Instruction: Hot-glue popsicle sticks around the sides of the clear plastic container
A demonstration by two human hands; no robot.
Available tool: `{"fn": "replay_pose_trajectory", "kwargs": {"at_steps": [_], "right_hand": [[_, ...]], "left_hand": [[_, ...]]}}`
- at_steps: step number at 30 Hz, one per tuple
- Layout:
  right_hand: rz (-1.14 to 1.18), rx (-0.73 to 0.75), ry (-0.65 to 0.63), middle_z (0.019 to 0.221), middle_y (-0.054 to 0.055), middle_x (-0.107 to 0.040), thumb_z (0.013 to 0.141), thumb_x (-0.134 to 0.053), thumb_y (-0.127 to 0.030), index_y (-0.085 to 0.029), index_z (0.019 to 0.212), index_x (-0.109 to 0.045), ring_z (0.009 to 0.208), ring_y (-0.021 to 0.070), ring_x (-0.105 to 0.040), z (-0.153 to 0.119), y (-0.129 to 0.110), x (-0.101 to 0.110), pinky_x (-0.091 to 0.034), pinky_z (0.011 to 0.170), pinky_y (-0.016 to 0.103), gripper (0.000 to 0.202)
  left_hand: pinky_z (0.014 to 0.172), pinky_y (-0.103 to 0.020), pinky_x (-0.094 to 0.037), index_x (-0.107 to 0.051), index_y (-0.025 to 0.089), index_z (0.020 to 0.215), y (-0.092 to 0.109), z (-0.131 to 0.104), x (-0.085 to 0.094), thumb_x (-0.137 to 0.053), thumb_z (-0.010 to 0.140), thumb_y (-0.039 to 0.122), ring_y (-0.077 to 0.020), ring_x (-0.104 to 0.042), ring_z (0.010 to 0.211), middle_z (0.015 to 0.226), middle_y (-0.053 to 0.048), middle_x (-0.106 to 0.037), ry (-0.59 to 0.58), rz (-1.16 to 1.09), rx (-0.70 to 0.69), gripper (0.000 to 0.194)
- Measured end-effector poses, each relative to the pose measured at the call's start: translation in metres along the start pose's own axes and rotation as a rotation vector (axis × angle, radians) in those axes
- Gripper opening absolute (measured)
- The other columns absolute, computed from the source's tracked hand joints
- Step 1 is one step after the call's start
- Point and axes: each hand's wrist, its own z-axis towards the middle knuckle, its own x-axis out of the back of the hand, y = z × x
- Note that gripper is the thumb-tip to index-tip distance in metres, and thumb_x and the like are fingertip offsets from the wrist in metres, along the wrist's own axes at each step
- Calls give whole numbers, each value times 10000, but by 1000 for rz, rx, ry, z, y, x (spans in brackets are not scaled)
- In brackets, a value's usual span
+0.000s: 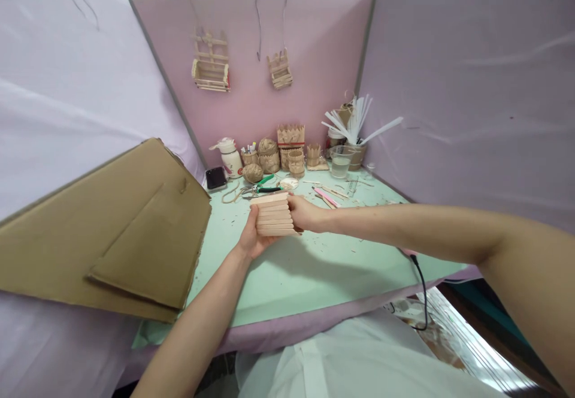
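Above the middle of the table I hold a panel of pale wooden craft sticks (274, 215), the sticks lying side by side. My left hand (254, 236) grips its left end, thumb on the front face and fingers underneath. Around the right end is my right hand (304, 213), its fingers partly hidden behind the panel. Just beyond the panel lie pliers (265, 190) with dark and green handles, next to green-handled scissors or cutters (266, 180).
A large cardboard sheet (148, 248) leans at the left. Along the back stand a white bottle (230, 159), twine balls (253, 173), a plastic cup of liquid (340, 164) and a pot of white strips (356, 156). A black cable (423, 290) hangs off the right front edge.
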Motion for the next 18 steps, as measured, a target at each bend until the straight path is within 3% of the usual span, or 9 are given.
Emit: {"fn": "replay_pose_trajectory", "kwargs": {"at_steps": [6, 10, 16, 18], "right_hand": [[5, 80, -104, 497, -96, -468, 629, -432, 76, -180, 695, -533, 491, 81, -481, 1, 8, 7, -462, 562, 194, 282], [-4, 94, -94, 522, -91, -478, 624, -424, 84, -180, 706, -524, 529, 84, -488, -1, 9, 6, -435, 556, 181, 294], [-35, 195, -214, 610, -41, -609, 634, -593, 70, -143, 734, -624, 602, 114, -533, 12, 12, 19, -446, 592, 216, 237], [-14, 246, -243, 660, -20, -639, 706, -678, 0, -129, 720, -646, 644, 125, -567, 20, 17, 21, -486, 649, 248, 134]], "left_hand": [[828, -391, -581, -564, 109, 1356, 3, -4, -2, -434, 929, 650, -274, -713, 965, 1170, -176, -720, -16, 23, 19, 702], [805, -385, -587, -562, 122, 1360, 2, -3, -4, -409, 947, 632, -266, -720, 942, 1157, -168, -726, -27, 8, 35, 674], [797, -428, -589, -546, 136, 1379, -2, 1, 2, -382, 949, 639, -267, -729, 865, 1071, -162, -745, 63, -1, 139, 682], [805, -430, -590, -548, 139, 1376, -2, 2, 5, -393, 945, 638, -268, -727, 873, 1063, -163, -745, 62, 7, 149, 678]]}}
